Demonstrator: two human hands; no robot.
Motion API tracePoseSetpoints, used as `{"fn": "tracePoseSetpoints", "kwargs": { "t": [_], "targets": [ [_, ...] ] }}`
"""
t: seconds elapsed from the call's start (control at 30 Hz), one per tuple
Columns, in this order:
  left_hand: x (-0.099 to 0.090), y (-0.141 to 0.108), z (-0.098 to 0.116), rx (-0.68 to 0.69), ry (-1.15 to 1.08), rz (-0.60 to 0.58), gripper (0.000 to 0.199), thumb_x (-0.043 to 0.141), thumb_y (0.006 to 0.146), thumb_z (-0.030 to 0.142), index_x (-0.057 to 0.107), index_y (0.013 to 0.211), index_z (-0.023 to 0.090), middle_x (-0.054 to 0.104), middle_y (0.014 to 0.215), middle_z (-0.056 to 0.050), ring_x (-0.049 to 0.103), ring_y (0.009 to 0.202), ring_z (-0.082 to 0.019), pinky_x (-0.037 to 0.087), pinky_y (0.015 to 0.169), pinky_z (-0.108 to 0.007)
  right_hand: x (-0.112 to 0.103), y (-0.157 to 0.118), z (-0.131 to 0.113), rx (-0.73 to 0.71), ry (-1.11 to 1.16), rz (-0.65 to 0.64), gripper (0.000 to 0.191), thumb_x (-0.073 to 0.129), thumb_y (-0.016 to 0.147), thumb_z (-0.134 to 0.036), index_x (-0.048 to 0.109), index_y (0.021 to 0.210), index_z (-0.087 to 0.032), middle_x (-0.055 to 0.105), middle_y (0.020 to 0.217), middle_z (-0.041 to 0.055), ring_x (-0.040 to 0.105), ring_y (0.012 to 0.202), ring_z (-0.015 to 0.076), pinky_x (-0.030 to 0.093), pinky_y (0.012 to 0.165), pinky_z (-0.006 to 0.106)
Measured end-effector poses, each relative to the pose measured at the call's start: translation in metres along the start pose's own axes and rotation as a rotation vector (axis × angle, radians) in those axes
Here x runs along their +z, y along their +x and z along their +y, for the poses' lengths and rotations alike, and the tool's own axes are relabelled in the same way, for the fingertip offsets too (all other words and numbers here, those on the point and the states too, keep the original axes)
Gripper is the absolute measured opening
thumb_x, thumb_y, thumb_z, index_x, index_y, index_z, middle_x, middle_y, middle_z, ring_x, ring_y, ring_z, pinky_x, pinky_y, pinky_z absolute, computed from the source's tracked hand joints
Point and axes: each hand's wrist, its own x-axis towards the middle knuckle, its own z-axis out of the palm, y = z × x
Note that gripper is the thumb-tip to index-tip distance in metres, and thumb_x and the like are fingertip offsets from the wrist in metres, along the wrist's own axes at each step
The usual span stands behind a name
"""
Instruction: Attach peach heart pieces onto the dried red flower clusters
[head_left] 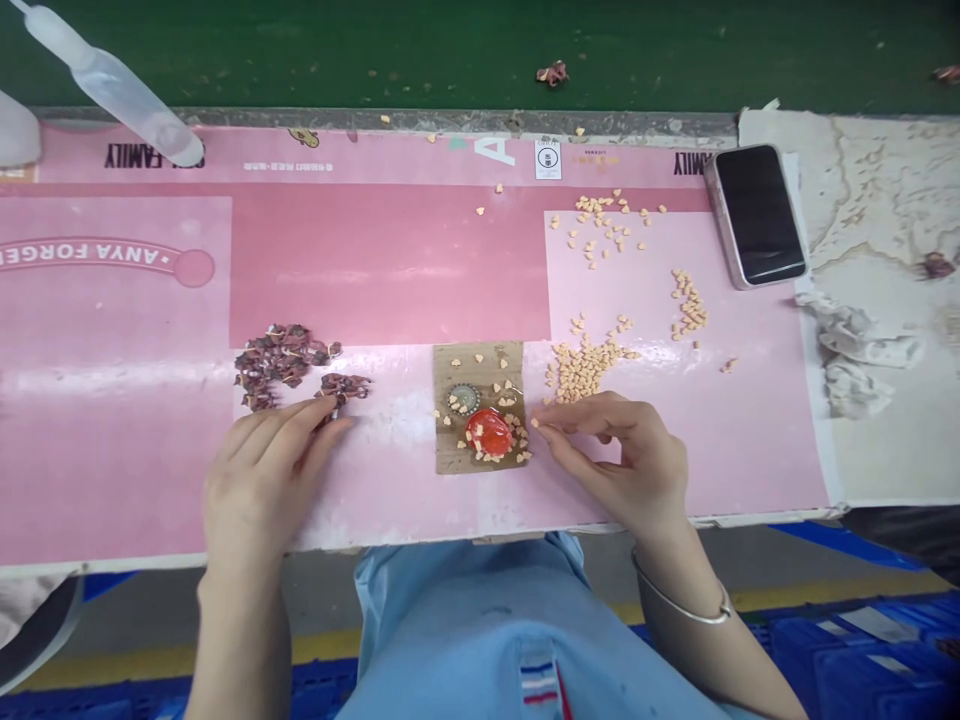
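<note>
Many beige pieces [583, 374] right of the cardboard [451, 460] seem unused; some already lie on it. Right hand [634, 455] pinches one; left hand [262, 465]: grip unclear.

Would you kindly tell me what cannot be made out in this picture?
Head view: part of the smaller dark clump, hidden by the left hand.
Head view: exact shape of the cream chip in the right hand, too small.
Head view: white container, cut off by left edge.
</note>
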Motion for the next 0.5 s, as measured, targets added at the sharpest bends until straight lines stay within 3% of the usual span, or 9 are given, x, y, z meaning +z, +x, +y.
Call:
{"fn": "tracePoseSetpoints", "kwargs": {
  "t": [0.2, 0.37, 0.5],
  "targets": [
    [-0.002, -0.005, -0.003, -0.027, 0.044, 0.0, 0.026, 0.08, 0.09, 0.016, 0.077, 0.115, 0.026, 0.083, 0.095, -0.001, 0.075, 0.081, -0.02, 0.057, 0.078, -0.032, 0.005, 0.007, -0.016, 0.011, 0.109, 0.037, 0.031, 0.078, 0.089, -0.007, 0.055, 0.093, -0.029, 0.084, 0.089, -0.0002, 0.082, 0.079, 0.0201, 0.065, 0.065, 0.033],
    [-0.001, -0.018, -0.006, -0.148, 0.038, 0.168, 0.025, 0.083, 0.087, 0.016, 0.079, 0.108, 0.029, 0.081, 0.085, 0.001, 0.075, 0.074, -0.019, 0.058, 0.071, -0.033, 0.012, 0.018, -0.031, -0.013, 0.178, -0.001, 0.032, 0.075, 0.091, -0.006, 0.054, 0.095, -0.03, 0.085, 0.089, -0.001, 0.081, 0.075, 0.0201, 0.064, 0.061, 0.035],
    [-0.004, -0.024, 0.011, -0.327, -0.05, 0.264, 0.03, 0.078, 0.092, 0.012, 0.078, 0.116, 0.029, 0.083, 0.093, -0.001, 0.078, 0.075, -0.017, 0.059, 0.065, -0.028, 0.018, 0.024, -0.039, -0.038, 0.231, -0.017, 0.036, 0.076, 0.088, -0.003, 0.053, 0.094, -0.03, 0.085, 0.088, -0.001, 0.081, 0.077, 0.0195, 0.065, 0.062, 0.033]
  ]
}}
